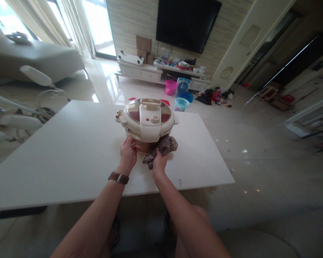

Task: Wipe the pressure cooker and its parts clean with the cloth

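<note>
A cream and gold pressure cooker (150,123) stands upright on the white table (78,150), its lid on and a dial and a red button at the front. My left hand (128,152), with a brown watch on the wrist, grips the cooker's lower left side just below the lid rim, fingers curled. In my right hand (159,163) is a bunched brown patterned cloth (167,145), pressed against or very near the cooker's front right side. The cloth hides part of the cooker's body, so contact there is hard to tell.
The table's near edge runs just in front of my legs. Beyond it, on the floor, are a pink basket (171,87) and a light blue basket (181,104). A low white TV cabinet (134,72) carries bowls and clutter. White chairs (21,122) stand at the left.
</note>
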`<state>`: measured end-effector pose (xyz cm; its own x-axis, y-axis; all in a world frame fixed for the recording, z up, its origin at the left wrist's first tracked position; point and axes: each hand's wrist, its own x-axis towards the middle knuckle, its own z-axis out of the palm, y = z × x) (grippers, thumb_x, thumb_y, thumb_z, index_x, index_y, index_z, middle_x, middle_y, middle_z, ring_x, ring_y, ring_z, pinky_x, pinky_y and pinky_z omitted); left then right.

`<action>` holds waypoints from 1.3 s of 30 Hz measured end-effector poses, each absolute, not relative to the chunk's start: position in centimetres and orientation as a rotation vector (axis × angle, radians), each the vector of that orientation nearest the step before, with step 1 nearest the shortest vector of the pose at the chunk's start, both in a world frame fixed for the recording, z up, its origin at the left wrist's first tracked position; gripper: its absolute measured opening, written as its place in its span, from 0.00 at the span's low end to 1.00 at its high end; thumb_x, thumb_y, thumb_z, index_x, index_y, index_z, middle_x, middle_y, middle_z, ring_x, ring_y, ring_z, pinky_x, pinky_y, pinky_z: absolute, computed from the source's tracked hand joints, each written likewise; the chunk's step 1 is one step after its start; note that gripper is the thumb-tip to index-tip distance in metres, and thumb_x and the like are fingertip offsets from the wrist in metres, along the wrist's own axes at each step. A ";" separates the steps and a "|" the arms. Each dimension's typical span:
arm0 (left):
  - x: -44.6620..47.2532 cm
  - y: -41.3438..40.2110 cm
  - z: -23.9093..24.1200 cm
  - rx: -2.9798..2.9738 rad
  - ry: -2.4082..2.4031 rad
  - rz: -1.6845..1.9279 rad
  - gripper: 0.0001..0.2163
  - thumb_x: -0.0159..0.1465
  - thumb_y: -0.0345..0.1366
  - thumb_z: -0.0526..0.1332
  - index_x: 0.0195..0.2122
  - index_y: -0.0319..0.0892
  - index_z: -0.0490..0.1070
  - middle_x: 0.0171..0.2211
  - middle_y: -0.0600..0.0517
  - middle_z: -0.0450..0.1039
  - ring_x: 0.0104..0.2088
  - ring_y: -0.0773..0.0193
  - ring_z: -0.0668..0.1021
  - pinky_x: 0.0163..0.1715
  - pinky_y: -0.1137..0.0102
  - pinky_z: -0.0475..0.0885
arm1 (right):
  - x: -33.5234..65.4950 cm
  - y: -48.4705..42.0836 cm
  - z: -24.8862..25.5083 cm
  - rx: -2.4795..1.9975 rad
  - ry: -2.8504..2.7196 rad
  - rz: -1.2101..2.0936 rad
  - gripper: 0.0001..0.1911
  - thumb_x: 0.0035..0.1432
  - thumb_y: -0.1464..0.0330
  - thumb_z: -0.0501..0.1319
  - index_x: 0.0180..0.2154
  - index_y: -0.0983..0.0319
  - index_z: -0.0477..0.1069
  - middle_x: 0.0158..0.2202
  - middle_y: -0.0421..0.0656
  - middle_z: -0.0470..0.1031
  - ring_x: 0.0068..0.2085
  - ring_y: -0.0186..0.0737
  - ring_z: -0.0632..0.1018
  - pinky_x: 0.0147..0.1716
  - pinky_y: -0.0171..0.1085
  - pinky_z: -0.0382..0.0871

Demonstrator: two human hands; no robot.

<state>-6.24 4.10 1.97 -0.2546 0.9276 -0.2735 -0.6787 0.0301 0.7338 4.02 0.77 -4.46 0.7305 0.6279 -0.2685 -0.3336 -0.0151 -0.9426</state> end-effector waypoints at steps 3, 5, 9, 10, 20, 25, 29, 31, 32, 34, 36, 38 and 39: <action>-6.3 4.1 1.9 0.360 0.954 1.576 0.20 0.57 0.47 0.78 0.32 0.40 0.71 0.25 0.59 0.74 0.15 0.75 0.71 0.15 0.77 0.65 | 4.0 0.8 -4.6 -1.391 -0.258 0.780 0.15 0.54 0.64 0.68 0.44 0.62 0.77 0.47 0.51 0.86 0.52 0.50 0.84 0.53 0.45 0.77; -6.3 4.1 1.9 0.361 0.957 1.574 0.20 0.58 0.47 0.78 0.32 0.40 0.71 0.25 0.59 0.74 0.15 0.75 0.71 0.15 0.77 0.65 | 4.0 0.8 -4.6 -1.384 -0.265 0.773 0.16 0.54 0.64 0.68 0.44 0.62 0.77 0.47 0.51 0.86 0.53 0.51 0.84 0.53 0.45 0.77; -6.4 4.0 2.0 0.364 0.950 1.568 0.20 0.57 0.48 0.78 0.32 0.40 0.71 0.25 0.58 0.74 0.15 0.75 0.71 0.15 0.77 0.65 | 4.1 0.7 -4.6 -1.381 -0.279 0.771 0.16 0.54 0.63 0.68 0.44 0.62 0.78 0.48 0.51 0.86 0.53 0.51 0.84 0.54 0.46 0.77; -6.3 4.0 2.0 0.363 0.948 1.569 0.20 0.57 0.48 0.79 0.32 0.40 0.71 0.25 0.58 0.75 0.15 0.75 0.71 0.15 0.77 0.65 | 4.1 0.7 -4.6 -1.384 -0.281 0.774 0.16 0.54 0.63 0.68 0.44 0.62 0.78 0.49 0.51 0.86 0.53 0.51 0.84 0.55 0.46 0.77; -6.3 4.1 1.8 0.364 0.951 1.569 0.21 0.56 0.49 0.79 0.32 0.41 0.71 0.25 0.58 0.74 0.15 0.75 0.71 0.16 0.77 0.64 | 4.2 1.0 -4.7 -1.408 -0.305 0.777 0.18 0.55 0.61 0.67 0.45 0.63 0.77 0.49 0.52 0.86 0.54 0.51 0.84 0.57 0.47 0.76; -6.3 4.0 1.9 0.355 0.943 1.564 0.21 0.57 0.48 0.79 0.32 0.41 0.71 0.24 0.59 0.73 0.15 0.75 0.71 0.15 0.77 0.64 | 3.4 0.0 -4.2 -1.427 -0.341 0.765 0.14 0.55 0.61 0.66 0.42 0.62 0.78 0.46 0.52 0.86 0.53 0.52 0.84 0.55 0.47 0.77; -6.3 4.2 1.7 0.345 0.951 1.583 0.21 0.56 0.48 0.79 0.31 0.41 0.70 0.24 0.59 0.73 0.15 0.75 0.71 0.15 0.77 0.62 | 0.7 -2.2 -4.0 -1.334 -0.558 0.790 0.19 0.57 0.60 0.65 0.48 0.61 0.78 0.51 0.51 0.85 0.56 0.48 0.82 0.63 0.48 0.72; -6.4 4.3 1.5 0.365 0.965 1.584 0.20 0.56 0.48 0.78 0.31 0.40 0.71 0.24 0.58 0.73 0.15 0.75 0.71 0.14 0.77 0.61 | -0.7 -3.1 -4.1 -1.259 -0.612 0.851 0.23 0.57 0.61 0.65 0.53 0.61 0.77 0.53 0.49 0.84 0.57 0.45 0.82 0.63 0.47 0.72; -6.6 4.4 1.4 0.383 0.971 1.579 0.20 0.57 0.48 0.78 0.31 0.40 0.71 0.24 0.58 0.74 0.15 0.74 0.71 0.14 0.77 0.60 | -1.1 -3.3 -4.1 -1.237 -0.619 0.874 0.25 0.57 0.61 0.65 0.55 0.61 0.77 0.54 0.49 0.84 0.57 0.44 0.82 0.63 0.47 0.72; -7.0 4.5 1.2 0.428 0.981 1.559 0.20 0.56 0.48 0.78 0.31 0.40 0.71 0.25 0.57 0.74 0.15 0.73 0.72 0.14 0.76 0.58 | -1.4 -3.3 -4.1 -1.238 -0.603 0.870 0.26 0.57 0.61 0.64 0.56 0.61 0.76 0.56 0.51 0.83 0.59 0.44 0.81 0.64 0.47 0.71; -7.5 4.6 1.1 0.473 0.991 1.533 0.20 0.56 0.48 0.78 0.31 0.40 0.71 0.26 0.56 0.75 0.16 0.73 0.73 0.13 0.76 0.56 | -0.7 -2.7 -3.9 -1.275 -0.571 0.816 0.27 0.58 0.60 0.63 0.57 0.62 0.76 0.57 0.53 0.82 0.62 0.46 0.79 0.66 0.49 0.70; -7.8 4.6 1.1 0.508 1.001 1.510 0.20 0.55 0.48 0.78 0.31 0.40 0.71 0.27 0.55 0.76 0.16 0.73 0.73 0.13 0.76 0.56 | 0.8 -1.7 -3.6 -1.302 -0.561 0.779 0.28 0.58 0.60 0.63 0.58 0.63 0.74 0.58 0.54 0.81 0.66 0.48 0.75 0.66 0.50 0.69; -8.0 4.6 1.1 0.521 1.005 1.500 0.21 0.55 0.48 0.78 0.31 0.40 0.71 0.28 0.54 0.77 0.15 0.73 0.73 0.14 0.76 0.56 | 1.8 -1.1 -3.4 -1.306 -0.571 0.780 0.29 0.58 0.59 0.63 0.59 0.62 0.74 0.59 0.54 0.81 0.68 0.48 0.73 0.66 0.50 0.69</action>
<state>-7.99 4.61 1.11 -0.2038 0.9537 -0.2214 -0.5674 0.0693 0.8205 1.82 -1.10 -3.41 0.6270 0.7770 -0.0562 -0.1817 0.0758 -0.9804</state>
